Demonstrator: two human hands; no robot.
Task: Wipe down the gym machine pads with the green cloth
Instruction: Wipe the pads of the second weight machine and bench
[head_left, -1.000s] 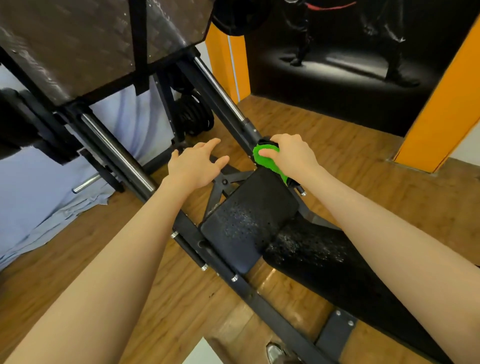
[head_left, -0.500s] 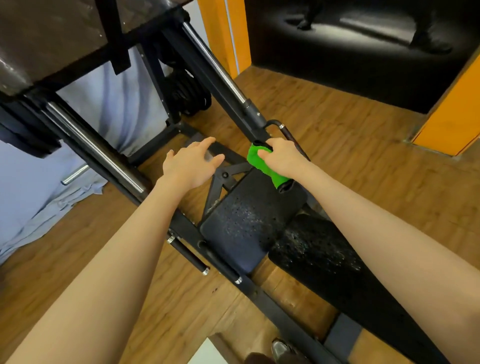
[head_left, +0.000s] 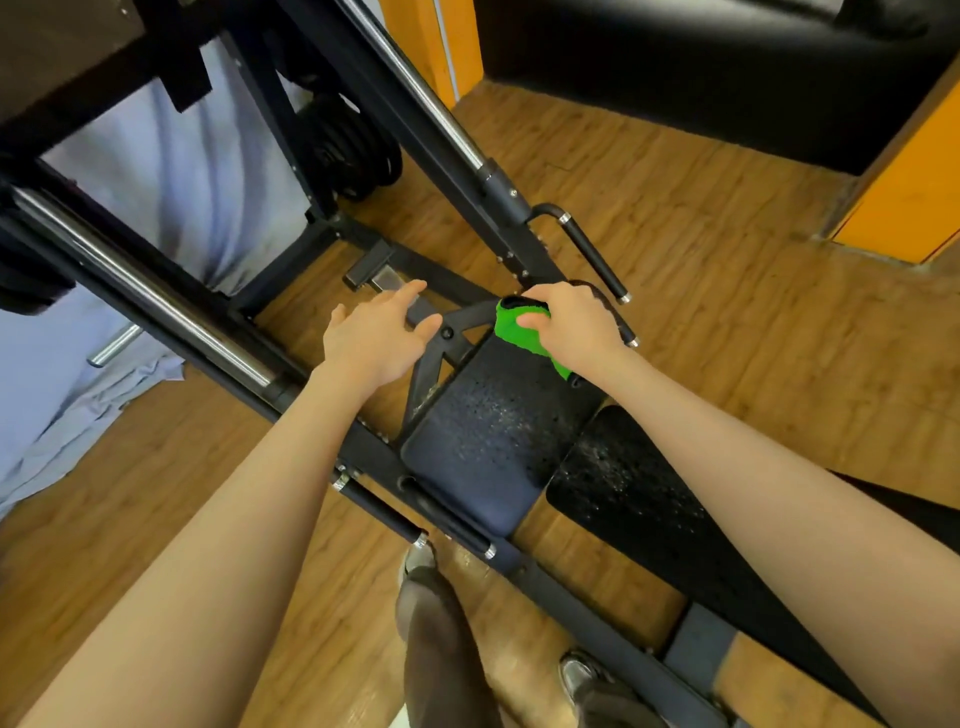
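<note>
I am seeing the seat pad (head_left: 488, 441) lying at centre, the back pad (head_left: 649, 499) adjoining at four o'clock, weight plates (head_left: 353, 150) sitting at eleven.

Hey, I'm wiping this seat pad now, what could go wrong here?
Your left hand hovers over the bracket, so the fingers could catch on its edges. The green cloth is bunched in your right hand at the seat pad's far corner, so speckled patches nearer you may get missed.
</note>
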